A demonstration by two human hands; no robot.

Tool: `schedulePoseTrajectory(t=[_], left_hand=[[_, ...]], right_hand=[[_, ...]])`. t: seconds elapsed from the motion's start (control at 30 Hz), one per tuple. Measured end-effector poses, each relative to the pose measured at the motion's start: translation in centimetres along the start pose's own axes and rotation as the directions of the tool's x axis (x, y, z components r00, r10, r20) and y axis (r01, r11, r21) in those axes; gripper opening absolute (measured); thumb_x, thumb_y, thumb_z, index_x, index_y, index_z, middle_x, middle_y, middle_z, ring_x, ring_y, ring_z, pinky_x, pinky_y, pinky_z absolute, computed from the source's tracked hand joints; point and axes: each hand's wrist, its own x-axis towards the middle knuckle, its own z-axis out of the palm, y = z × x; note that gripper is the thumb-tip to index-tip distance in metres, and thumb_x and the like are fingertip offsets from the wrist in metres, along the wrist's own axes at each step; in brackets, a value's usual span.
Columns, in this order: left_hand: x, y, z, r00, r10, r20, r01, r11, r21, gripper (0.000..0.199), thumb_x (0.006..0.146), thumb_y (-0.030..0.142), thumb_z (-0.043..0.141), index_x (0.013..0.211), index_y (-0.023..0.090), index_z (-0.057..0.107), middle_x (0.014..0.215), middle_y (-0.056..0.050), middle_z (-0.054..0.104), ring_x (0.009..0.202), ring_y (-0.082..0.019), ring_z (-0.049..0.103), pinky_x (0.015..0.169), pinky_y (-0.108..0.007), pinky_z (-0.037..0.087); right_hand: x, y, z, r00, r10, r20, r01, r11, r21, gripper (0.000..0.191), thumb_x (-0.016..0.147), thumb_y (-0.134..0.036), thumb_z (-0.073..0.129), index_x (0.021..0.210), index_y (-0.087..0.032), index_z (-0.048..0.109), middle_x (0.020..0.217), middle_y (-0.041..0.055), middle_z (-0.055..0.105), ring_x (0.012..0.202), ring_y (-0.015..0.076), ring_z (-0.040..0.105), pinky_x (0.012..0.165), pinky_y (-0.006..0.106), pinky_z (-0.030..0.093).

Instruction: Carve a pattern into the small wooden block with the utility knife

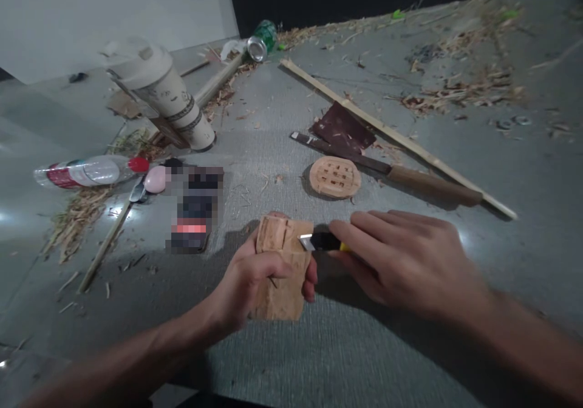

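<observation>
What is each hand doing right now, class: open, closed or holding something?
Left hand: closed, holding a wooden block.
Right hand: closed, holding a knife with a black and yellow handle.

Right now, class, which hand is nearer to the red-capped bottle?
Left. The left hand is right of the bottle, gripping the wooden block; the right hand is farther right.
</observation>
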Motion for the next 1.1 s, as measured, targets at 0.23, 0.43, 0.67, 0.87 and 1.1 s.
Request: schedulePoseTrajectory(t=[0.23,0.43,0.67,0.87,1.1], left_hand=[[0.1,0.7,-0.1,1.0,0.017,0.001,-0.017,0.999,0.037,0.022,0.067,0.024,0.063,0.085,0.012,0.067,0.08,-0.009,0.07,0.07,-0.021,0.067,0.062,-0.031,0.055],[-0.1,-0.2,-0.4,0.972,-0.162,0.172,0.184,0.976,-0.117,0.043,0.064,0.019,0.065,0.105,0.02,0.053,0.075,-0.006,0.073,0.062,-0.021,0.068,0.061,-0.033,0.057],[0.5,0.3,-0.7,1.0,-0.003,0.015,0.004,0.995,-0.097,0.033,0.067,0.02,0.065,0.1,0.015,0.058,0.082,-0.01,0.072,0.068,-0.023,0.07,0.065,-0.035,0.058],[0.8,0.6,-0.7,0.999,0.009,-0.053,-0.01,1.0,-0.022,0.033,0.07,0.022,0.066,0.101,0.013,0.062,0.084,-0.009,0.072,0.071,-0.023,0.07,0.067,-0.036,0.058],[0.6,0.2,-0.7,0.999,0.021,-0.033,-0.022,0.999,-0.041,0.035,0.072,0.019,0.066,0.107,0.017,0.058,0.081,-0.007,0.074,0.07,-0.022,0.071,0.067,-0.034,0.058]], right_hand=[[0.5,-0.7,0.0,0.995,0.028,-0.099,-0.038,0.994,-0.1,0.027,0.109,-0.041,0.055,0.101,-0.02,0.071,0.073,-0.001,0.064,0.065,0.0158,0.058,0.061,0.034,0.033],[0.6,2.1,-1.1,0.939,0.307,-0.154,-0.33,0.931,-0.158,0.027,0.11,-0.037,0.053,0.105,-0.019,0.072,0.079,0.0024,0.071,0.052,0.011,0.048,0.052,0.031,0.027],[0.0,4.7,-1.0,0.946,0.293,-0.139,-0.303,0.951,-0.059,0.03,0.109,-0.04,0.051,0.104,-0.018,0.071,0.072,0.0027,0.068,0.053,0.0129,0.053,0.051,0.029,0.03],[0.2,0.7,0.5,0.999,0.049,0.012,-0.05,0.984,0.168,0.027,0.11,-0.038,0.049,0.11,-0.019,0.068,0.081,0.0021,0.07,0.064,0.0168,0.063,0.058,0.033,0.033],[0.5,0.3,0.3,0.995,-0.002,0.103,-0.018,0.981,0.193,0.026,0.111,-0.033,0.045,0.11,-0.019,0.067,0.082,0.0016,0.07,0.066,0.0167,0.063,0.059,0.035,0.029]])
